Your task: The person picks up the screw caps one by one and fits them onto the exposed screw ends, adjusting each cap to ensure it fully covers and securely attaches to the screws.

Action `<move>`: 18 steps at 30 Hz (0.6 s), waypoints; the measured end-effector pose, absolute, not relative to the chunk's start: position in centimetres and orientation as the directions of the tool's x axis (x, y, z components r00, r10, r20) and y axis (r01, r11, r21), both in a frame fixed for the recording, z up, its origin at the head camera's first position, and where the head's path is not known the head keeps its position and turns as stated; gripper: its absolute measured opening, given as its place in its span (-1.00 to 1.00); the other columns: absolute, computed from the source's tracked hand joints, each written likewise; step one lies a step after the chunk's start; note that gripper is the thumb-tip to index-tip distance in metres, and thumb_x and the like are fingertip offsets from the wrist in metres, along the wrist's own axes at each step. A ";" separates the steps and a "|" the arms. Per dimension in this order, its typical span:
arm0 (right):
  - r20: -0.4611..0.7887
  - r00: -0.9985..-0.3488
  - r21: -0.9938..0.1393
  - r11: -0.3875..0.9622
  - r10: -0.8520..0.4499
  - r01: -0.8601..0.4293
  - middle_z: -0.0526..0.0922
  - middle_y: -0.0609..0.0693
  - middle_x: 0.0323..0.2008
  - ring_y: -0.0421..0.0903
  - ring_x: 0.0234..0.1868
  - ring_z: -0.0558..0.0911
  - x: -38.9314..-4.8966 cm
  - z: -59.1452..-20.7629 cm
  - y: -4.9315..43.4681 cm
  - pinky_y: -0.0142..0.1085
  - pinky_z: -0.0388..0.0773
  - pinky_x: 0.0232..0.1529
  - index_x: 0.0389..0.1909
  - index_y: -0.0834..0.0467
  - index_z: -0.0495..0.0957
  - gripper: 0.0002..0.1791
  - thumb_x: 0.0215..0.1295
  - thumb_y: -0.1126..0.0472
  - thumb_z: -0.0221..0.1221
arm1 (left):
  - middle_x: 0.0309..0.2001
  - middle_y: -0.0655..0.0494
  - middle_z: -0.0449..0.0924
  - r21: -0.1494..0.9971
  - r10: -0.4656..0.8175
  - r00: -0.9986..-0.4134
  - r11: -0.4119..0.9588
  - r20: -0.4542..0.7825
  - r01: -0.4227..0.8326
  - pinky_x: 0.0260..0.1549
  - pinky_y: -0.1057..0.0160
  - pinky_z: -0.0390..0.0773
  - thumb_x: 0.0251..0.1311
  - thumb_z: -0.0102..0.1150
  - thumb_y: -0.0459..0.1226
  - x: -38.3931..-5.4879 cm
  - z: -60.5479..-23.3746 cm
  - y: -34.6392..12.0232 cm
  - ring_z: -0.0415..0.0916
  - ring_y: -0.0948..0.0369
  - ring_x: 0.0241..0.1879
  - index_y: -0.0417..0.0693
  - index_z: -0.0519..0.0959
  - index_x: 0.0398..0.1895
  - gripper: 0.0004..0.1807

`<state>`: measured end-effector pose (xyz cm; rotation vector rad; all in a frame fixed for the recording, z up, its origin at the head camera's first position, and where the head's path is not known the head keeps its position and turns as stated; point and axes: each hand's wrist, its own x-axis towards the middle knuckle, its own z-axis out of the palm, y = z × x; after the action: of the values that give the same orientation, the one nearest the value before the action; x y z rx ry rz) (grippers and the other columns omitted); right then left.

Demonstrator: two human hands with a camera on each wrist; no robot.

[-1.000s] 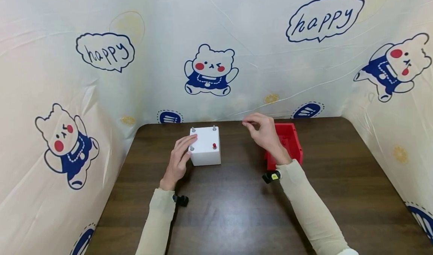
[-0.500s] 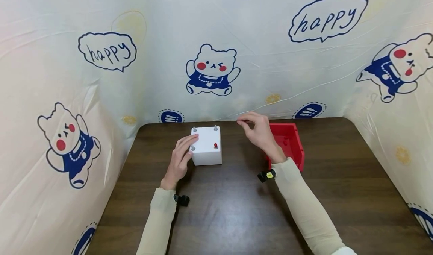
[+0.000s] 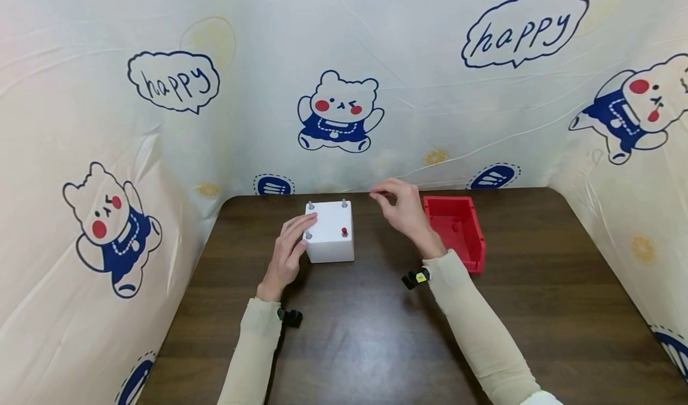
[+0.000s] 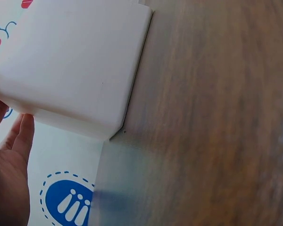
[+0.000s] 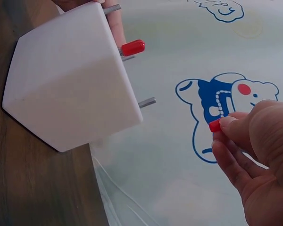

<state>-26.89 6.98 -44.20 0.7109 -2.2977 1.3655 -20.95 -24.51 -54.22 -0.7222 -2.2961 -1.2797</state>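
A white box (image 3: 329, 223) stands on the table with metal posts rising from the corners of its top. One post, at the near right corner, wears a red cap (image 5: 133, 47); the others show bare metal, such as the far right post (image 3: 344, 203). My left hand (image 3: 287, 249) rests against the box's left side, fingers reaching over the top edge. Between thumb and fingertips my right hand (image 3: 400, 211) pinches a small red cap (image 5: 215, 125), held in the air to the right of the box, apart from the posts.
A red open bin (image 3: 462, 232) stands right of the box, partly behind my right forearm, with a few small red pieces (image 3: 456, 226) inside. A patterned cloth (image 3: 419, 112) hangs behind and beside the dark wooden table (image 3: 355, 333).
My right hand has moved left from over the red bin toward the white box, still pinching the red cap. The left hand keeps its place on the box.
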 end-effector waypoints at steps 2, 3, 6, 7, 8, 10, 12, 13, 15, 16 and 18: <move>0.551 -0.801 -0.700 0.394 -0.233 -0.596 0.83 0.08 -0.06 -0.01 -0.09 0.78 -27.0 -44.3 6.8 -0.12 0.77 -0.01 -0.08 0.17 0.84 -0.83 0.36 0.35 0.40 | 0.52 0.02 0.48 0.652 0.240 -0.782 0.444 0.575 0.615 0.52 -0.23 0.17 0.51 -0.12 -0.28 -20.9 -54.2 -24.5 0.29 -0.05 0.54 -0.02 0.53 0.49 -0.46; 0.552 -0.800 -0.700 0.391 -0.234 -0.598 0.83 0.09 -0.07 -0.01 -0.09 0.78 -27.0 -44.3 6.7 -0.12 0.77 -0.01 -0.08 0.17 0.84 -0.83 0.36 0.36 0.40 | 0.53 0.03 0.47 0.653 0.241 -0.783 0.443 0.573 0.614 0.52 -0.23 0.17 0.51 -0.12 -0.28 -20.9 -54.1 -24.5 0.28 -0.05 0.54 -0.01 0.52 0.49 -0.46; 0.556 -0.798 -0.701 0.383 -0.235 -0.601 0.83 0.10 -0.07 0.00 -0.10 0.78 -27.1 -44.5 6.4 -0.11 0.77 -0.01 -0.09 0.19 0.84 -0.84 0.36 0.37 0.39 | 0.53 0.04 0.47 0.654 0.243 -0.786 0.445 0.569 0.612 0.52 -0.21 0.17 0.52 -0.12 -0.27 -20.9 -54.1 -24.5 0.28 -0.03 0.54 0.00 0.52 0.50 -0.46; 0.556 -0.798 -0.702 0.382 -0.235 -0.601 0.83 0.10 -0.08 0.00 -0.10 0.78 -27.1 -44.5 6.3 -0.11 0.77 -0.02 -0.09 0.19 0.84 -0.84 0.36 0.37 0.39 | 0.53 0.04 0.47 0.653 0.244 -0.784 0.445 0.570 0.613 0.52 -0.22 0.17 0.52 -0.12 -0.27 -20.9 -54.1 -24.5 0.28 -0.04 0.54 0.00 0.52 0.50 -0.46; 0.555 -0.798 -0.703 0.381 -0.236 -0.601 0.83 0.09 -0.08 0.00 -0.10 0.78 -27.2 -44.6 6.2 -0.11 0.77 -0.02 -0.10 0.18 0.84 -0.84 0.36 0.37 0.39 | 0.53 0.03 0.47 0.652 0.245 -0.783 0.444 0.571 0.615 0.52 -0.22 0.18 0.52 -0.12 -0.27 -20.9 -54.1 -24.5 0.29 -0.04 0.54 -0.01 0.52 0.50 -0.46; 0.550 -0.800 -0.706 0.379 -0.238 -0.598 0.83 0.09 -0.08 -0.01 -0.10 0.77 -27.2 -44.7 5.9 -0.12 0.77 -0.01 -0.09 0.18 0.84 -0.84 0.37 0.36 0.39 | 0.53 0.04 0.47 0.649 0.245 -0.782 0.446 0.574 0.616 0.52 -0.21 0.18 0.52 -0.12 -0.26 -20.9 -54.2 -24.6 0.29 -0.04 0.54 -0.01 0.52 0.50 -0.46; 0.552 -0.799 -0.705 0.377 -0.240 -0.600 0.83 0.09 -0.08 -0.01 -0.10 0.77 -27.3 -44.8 5.8 -0.13 0.77 -0.01 -0.09 0.19 0.84 -0.84 0.37 0.36 0.39 | 0.53 0.07 0.47 0.647 0.246 -0.781 0.448 0.573 0.616 0.52 -0.20 0.19 0.52 -0.13 -0.25 -20.9 -54.2 -24.6 0.29 -0.01 0.54 0.00 0.52 0.50 -0.46; 0.553 -0.797 -0.705 0.375 -0.241 -0.602 0.83 0.09 -0.08 -0.01 -0.10 0.77 -27.4 -44.9 5.7 -0.14 0.77 -0.01 -0.09 0.19 0.84 -0.84 0.37 0.36 0.39 | 0.53 0.08 0.47 0.647 0.246 -0.782 0.449 0.573 0.616 0.52 -0.19 0.19 0.52 -0.13 -0.24 -20.9 -54.2 -24.6 0.29 0.00 0.54 0.01 0.52 0.50 -0.46; 0.560 -0.792 -0.701 0.372 -0.242 -0.609 0.83 0.09 -0.08 -0.01 -0.10 0.77 -27.6 -45.0 5.5 -0.14 0.77 -0.01 -0.10 0.19 0.84 -0.85 0.37 0.36 0.39 | 0.53 0.10 0.46 0.649 0.246 -0.784 0.452 0.569 0.613 0.53 -0.18 0.18 0.53 -0.14 -0.23 -20.9 -54.2 -24.6 0.28 0.01 0.55 0.02 0.52 0.50 -0.46; 0.566 -0.789 -0.697 0.370 -0.241 -0.613 0.83 0.09 -0.09 -0.01 -0.10 0.77 -27.7 -45.1 5.4 -0.14 0.77 -0.02 -0.10 0.19 0.84 -0.85 0.36 0.36 0.39 | 0.54 0.11 0.46 0.649 0.247 -0.786 0.453 0.567 0.611 0.53 -0.17 0.18 0.53 -0.14 -0.23 -20.9 -54.2 -24.6 0.28 0.02 0.55 0.02 0.52 0.50 -0.46; 0.574 -0.783 -0.694 0.367 -0.238 -0.620 0.83 0.09 -0.10 -0.02 -0.11 0.77 -27.9 -45.2 5.2 -0.14 0.77 -0.03 -0.11 0.19 0.85 -0.85 0.36 0.37 0.40 | 0.54 0.10 0.46 0.650 0.247 -0.786 0.452 0.567 0.611 0.53 -0.18 0.18 0.53 -0.14 -0.24 -20.9 -54.1 -24.6 0.28 0.01 0.55 0.01 0.51 0.51 -0.46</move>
<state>-27.88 5.18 -45.19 0.7486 -2.2558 1.3907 -20.93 -24.59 -54.15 -0.7236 -2.3151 -1.2714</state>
